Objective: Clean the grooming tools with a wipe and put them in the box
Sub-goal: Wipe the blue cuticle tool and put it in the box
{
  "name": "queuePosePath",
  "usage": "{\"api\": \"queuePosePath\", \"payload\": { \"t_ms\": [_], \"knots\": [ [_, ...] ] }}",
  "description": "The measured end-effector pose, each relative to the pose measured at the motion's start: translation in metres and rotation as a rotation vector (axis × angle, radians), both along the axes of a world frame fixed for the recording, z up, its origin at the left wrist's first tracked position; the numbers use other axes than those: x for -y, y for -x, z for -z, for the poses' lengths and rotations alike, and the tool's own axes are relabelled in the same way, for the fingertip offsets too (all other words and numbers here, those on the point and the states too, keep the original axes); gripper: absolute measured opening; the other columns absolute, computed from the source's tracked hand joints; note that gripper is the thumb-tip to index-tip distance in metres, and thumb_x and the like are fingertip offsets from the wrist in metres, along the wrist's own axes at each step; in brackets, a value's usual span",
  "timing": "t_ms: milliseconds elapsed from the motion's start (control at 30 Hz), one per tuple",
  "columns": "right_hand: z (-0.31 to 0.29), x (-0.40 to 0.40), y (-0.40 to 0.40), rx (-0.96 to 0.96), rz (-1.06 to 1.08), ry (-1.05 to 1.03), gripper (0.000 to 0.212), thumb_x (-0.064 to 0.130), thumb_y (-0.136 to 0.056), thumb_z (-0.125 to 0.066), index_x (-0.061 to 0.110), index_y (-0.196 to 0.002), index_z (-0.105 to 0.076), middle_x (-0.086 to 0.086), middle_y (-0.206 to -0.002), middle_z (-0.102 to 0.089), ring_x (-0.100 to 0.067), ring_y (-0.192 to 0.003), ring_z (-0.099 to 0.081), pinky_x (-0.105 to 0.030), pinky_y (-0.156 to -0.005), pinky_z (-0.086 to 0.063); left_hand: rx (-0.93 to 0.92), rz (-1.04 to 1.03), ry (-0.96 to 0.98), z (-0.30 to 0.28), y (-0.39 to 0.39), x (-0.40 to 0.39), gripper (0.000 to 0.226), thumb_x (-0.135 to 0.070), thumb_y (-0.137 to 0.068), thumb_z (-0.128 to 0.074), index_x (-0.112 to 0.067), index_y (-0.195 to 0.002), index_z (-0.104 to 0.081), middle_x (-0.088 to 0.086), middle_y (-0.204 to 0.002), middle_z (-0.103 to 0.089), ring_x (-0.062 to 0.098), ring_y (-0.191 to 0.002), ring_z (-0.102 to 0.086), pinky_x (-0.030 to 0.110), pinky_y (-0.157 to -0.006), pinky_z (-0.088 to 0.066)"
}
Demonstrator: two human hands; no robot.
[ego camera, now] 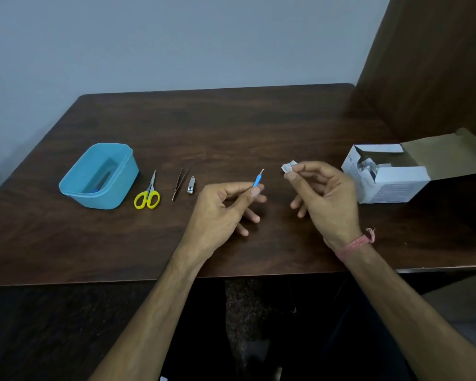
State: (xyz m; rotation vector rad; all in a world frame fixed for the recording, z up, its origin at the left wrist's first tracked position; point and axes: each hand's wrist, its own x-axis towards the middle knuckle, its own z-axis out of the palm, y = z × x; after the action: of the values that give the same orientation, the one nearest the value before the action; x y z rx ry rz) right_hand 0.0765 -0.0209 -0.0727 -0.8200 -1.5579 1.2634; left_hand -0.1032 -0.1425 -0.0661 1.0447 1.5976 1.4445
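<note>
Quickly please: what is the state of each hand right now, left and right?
Left hand: closed in a pinch grip on the blue-handled tool.
Right hand: closed, pinching the small white wipe.

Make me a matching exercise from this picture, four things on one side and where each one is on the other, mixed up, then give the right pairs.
Things:
1. scissors
2. wipe
3. blue-handled tool
4. white carton

Places:
A. pinched in the left hand
B. open, at the table's right edge
C. lying just right of the blue box
D. pinched in the right hand

Pairs: 1-C, 2-D, 3-A, 4-B
</note>
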Motion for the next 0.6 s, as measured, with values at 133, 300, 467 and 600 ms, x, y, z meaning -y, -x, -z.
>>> {"api": "queuePosePath", "payload": {
  "t_ms": [133,300,467,600],
  "knots": [
    [-0.001,0.007,-0.002,0.114,0.032,-0.144,0.006,0.021,-0.101,-0.083,0.021,-0.107,-0.081,0.003,-0.103,-0.083,-0.024,-0.056,-0.072,-0.032,-0.046,-0.053,-0.073,0.014,0.009,0.003,-0.001,-0.001,0.019,-0.027,-0.109,-0.074,-0.022,-0.124,-0.083,-0.002,-0.104,-0.086,0.018,-0.068,-0.076,0.026,-0.045,-0.053],
    [0.002,0.014,-0.001,0.178,0.091,-0.280,0.015,0.019,-0.099,-0.084,0.026,-0.112,-0.086,0.014,-0.096,-0.084,-0.018,-0.050,-0.070,-0.030,-0.053,-0.055,-0.106,0.001,0.001,0.005,0.000,-0.001,0.018,-0.024,-0.106,-0.077,-0.021,-0.123,-0.083,-0.003,-0.101,-0.086,0.016,-0.064,-0.073,0.026,-0.042,-0.050],
    [0.006,0.016,0.002,0.240,0.127,-0.492,0.022,0.014,-0.098,-0.086,0.025,-0.116,-0.087,0.027,-0.092,-0.076,-0.013,-0.052,-0.056,-0.021,-0.052,-0.044,-0.132,0.028,-0.004,0.006,0.001,0.000,0.015,-0.022,-0.109,-0.074,-0.023,-0.119,-0.085,-0.003,-0.100,-0.086,0.014,-0.062,-0.070,0.025,-0.041,-0.048],
    [0.011,0.017,0.004,0.275,0.064,-0.605,0.024,0.002,-0.096,-0.085,0.019,-0.113,-0.088,0.016,-0.105,-0.080,-0.008,-0.059,-0.053,-0.009,-0.062,-0.039,-0.156,0.049,-0.015,0.007,0.002,0.000,0.018,-0.023,-0.111,-0.071,-0.026,-0.120,-0.085,-0.003,-0.100,-0.085,0.014,-0.059,-0.066,0.024,-0.040,-0.044]
  ]
}}
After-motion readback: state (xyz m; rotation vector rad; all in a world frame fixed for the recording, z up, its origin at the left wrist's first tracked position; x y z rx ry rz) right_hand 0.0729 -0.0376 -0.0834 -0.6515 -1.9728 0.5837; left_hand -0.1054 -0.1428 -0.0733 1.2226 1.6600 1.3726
